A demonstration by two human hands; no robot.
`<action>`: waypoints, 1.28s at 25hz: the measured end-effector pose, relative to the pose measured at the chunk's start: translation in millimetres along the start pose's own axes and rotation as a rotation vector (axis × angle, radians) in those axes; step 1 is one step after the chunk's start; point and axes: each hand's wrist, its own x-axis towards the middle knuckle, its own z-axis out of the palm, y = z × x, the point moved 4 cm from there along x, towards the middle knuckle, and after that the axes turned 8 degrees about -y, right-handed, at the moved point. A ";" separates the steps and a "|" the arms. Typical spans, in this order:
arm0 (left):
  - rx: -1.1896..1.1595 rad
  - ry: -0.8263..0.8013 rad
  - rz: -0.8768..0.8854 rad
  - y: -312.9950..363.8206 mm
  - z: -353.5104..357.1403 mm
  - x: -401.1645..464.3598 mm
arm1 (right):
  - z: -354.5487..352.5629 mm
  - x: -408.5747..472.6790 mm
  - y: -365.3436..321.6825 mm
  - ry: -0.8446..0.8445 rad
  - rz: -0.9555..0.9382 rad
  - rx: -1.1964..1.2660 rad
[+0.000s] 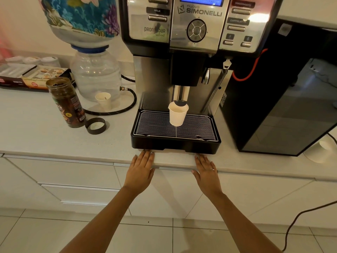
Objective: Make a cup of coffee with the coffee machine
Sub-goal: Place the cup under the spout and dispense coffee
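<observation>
A steel and black coffee machine (197, 30) stands on the pale counter (54, 143), its blue display lit at the top. A white paper cup (177, 115) stands upright on the wire grid of the drip tray (160, 128), directly under the spout (180, 99). My left hand (141, 170) lies flat on the counter's front edge, fingertips just short of the tray's left corner. My right hand (207, 173), with a ring, lies flat the same way below the tray's right corner. Both hands hold nothing.
Left of the machine are an open jar of coffee granules (66, 102), its black lid (95, 126), a second paper cup (103, 100) and a water bottle with a black hose (96, 75). A dark cabinet (284, 106) stands right, with another cup (325, 146) beside it.
</observation>
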 end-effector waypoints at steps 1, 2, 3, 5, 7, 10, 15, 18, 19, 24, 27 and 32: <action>-0.007 0.003 0.003 0.2 -0.4 0.1 | -0.3 -0.1 -0.3 0.003 0.000 0.005; -0.018 0.004 0.004 0.4 -0.4 0.1 | -0.6 -0.1 -0.5 0.007 -0.001 0.012; -0.030 0.006 0.004 0.5 -0.2 0.3 | -0.7 0.1 -0.5 0.009 -0.001 0.016; -0.035 0.001 0.001 0.2 0.5 1.0 | -0.3 0.3 -0.2 0.004 0.001 0.011; -0.022 -0.013 -0.004 -0.3 2.0 1.4 | 0.5 0.4 0.4 -0.003 0.003 0.004; -0.014 -0.009 -0.005 -0.7 2.6 1.0 | 0.3 0.2 0.5 -0.008 0.003 0.007; -0.016 0.005 0.001 -0.2 1.9 1.1 | -2.4 -1.2 -1.0 -0.008 -0.006 -0.026; -0.022 0.017 0.005 0.2 0.9 0.6 | -4.5 -2.3 -2.2 0.000 -0.005 -0.037; -0.019 0.015 0.005 0.2 1.1 0.3 | -4.7 -2.2 -2.5 -0.004 -0.004 -0.041; -0.015 -0.029 -0.007 -1.9 5.4 0.4 | -6.2 -2.1 -4.7 0.002 0.003 -0.049; -0.006 -0.037 -0.012 -2.2 6.4 0.0 | -6.6 -2.1 -5.4 0.003 0.003 -0.060; -0.023 0.010 0.000 0.5 1.7 -0.8 | -7.2 -2.2 -5.2 0.003 0.009 -0.061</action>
